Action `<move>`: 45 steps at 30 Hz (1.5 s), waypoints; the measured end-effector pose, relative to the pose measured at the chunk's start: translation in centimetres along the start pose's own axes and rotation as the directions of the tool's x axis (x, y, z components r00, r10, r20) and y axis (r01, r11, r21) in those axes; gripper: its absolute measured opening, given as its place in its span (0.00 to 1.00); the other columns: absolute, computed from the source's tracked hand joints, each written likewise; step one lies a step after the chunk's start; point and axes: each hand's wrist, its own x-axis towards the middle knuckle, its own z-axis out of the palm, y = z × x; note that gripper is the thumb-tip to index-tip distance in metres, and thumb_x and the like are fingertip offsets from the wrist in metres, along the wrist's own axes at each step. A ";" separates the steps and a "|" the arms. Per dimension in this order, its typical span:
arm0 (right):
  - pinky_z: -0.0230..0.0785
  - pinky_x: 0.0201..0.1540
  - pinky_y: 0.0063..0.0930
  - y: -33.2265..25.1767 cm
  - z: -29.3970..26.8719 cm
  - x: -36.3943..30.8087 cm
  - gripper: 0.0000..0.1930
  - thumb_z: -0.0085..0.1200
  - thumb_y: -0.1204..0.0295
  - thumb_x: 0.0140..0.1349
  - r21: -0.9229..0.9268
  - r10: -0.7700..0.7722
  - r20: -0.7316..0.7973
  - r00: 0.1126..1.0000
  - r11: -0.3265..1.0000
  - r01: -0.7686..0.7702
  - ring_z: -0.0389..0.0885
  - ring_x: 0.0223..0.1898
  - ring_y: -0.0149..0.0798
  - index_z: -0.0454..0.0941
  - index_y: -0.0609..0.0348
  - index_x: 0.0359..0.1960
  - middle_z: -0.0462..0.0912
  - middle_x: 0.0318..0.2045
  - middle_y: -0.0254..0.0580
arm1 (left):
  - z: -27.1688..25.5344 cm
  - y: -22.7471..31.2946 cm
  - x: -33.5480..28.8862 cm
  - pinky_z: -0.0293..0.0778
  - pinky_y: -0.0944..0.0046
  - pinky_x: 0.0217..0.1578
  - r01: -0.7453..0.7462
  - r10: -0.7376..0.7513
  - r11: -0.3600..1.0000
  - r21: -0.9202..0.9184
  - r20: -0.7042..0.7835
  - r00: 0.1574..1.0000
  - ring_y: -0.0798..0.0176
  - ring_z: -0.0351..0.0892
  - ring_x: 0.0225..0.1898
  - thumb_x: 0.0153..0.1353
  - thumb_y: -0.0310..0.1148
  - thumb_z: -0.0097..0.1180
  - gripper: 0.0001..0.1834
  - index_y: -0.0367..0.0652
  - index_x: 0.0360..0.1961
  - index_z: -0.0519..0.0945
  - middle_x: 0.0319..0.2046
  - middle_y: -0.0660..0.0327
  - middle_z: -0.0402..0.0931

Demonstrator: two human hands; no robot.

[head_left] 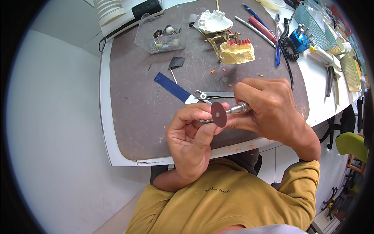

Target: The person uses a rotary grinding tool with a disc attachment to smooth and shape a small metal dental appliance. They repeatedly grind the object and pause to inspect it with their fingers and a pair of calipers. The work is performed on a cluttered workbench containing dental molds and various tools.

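My right hand (269, 107) is wrapped round a metal rotary handpiece (239, 108), which carries a thin reddish-brown cutting disc (218, 114) at its tip. Between the thumb and fingers of my left hand (191, 138) is a small grey metal piece (206, 121), probably a dental casting. The disc stands right beside that piece and partly covers it; whether they touch I cannot tell. Both hands are close together above the near part of the brown mat. Just beyond them lie metal calipers (214, 94) and a blue strip with a white end (171, 86).
Farther back stand a clear box of polishing bits (161, 41), a white plaster model (214, 21) and a yellow model with red teeth (237, 52). Pens, a coiled black cable (289, 48) and a blue bur holder (300, 38) lie right. Orange scraps dot the mat (132, 117).
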 end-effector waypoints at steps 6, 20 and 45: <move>0.60 0.14 0.29 0.1 0.1 0.0 0.28 0.64 0.45 0.47 0.000 -0.012 -0.016 1.000 1.000 0.012 0.71 0.11 0.37 0.66 0.55 0.14 0.68 0.11 0.34 | 0.2 0.0 0.0 0.81 0.66 0.45 0.008 -0.008 1.000 -0.019 -0.022 1.000 0.51 0.76 0.53 0.60 0.19 0.55 0.08 0.36 0.41 0.73 0.44 0.54 0.73; 0.60 0.13 0.29 0.0 0.0 0.0 0.28 0.63 0.45 0.47 -0.006 -0.012 -0.001 1.000 1.000 0.012 0.70 0.11 0.36 0.65 0.55 0.14 0.67 0.11 0.34 | 0.2 0.1 0.1 0.82 0.66 0.45 0.007 -0.008 0.999 -0.034 -0.015 1.000 0.51 0.76 0.53 0.60 0.18 0.55 0.08 0.36 0.40 0.72 0.43 0.54 0.73; 0.58 0.18 0.32 -0.2 0.0 -0.1 0.26 0.70 0.53 0.36 0.074 0.031 0.004 1.000 0.997 -0.031 0.68 0.15 0.41 0.67 0.59 0.17 0.67 0.13 0.37 | 0.0 0.0 0.0 0.81 0.65 0.45 0.022 -0.023 0.999 -0.027 -0.022 1.000 0.52 0.76 0.53 0.60 0.19 0.55 0.08 0.37 0.40 0.73 0.44 0.54 0.73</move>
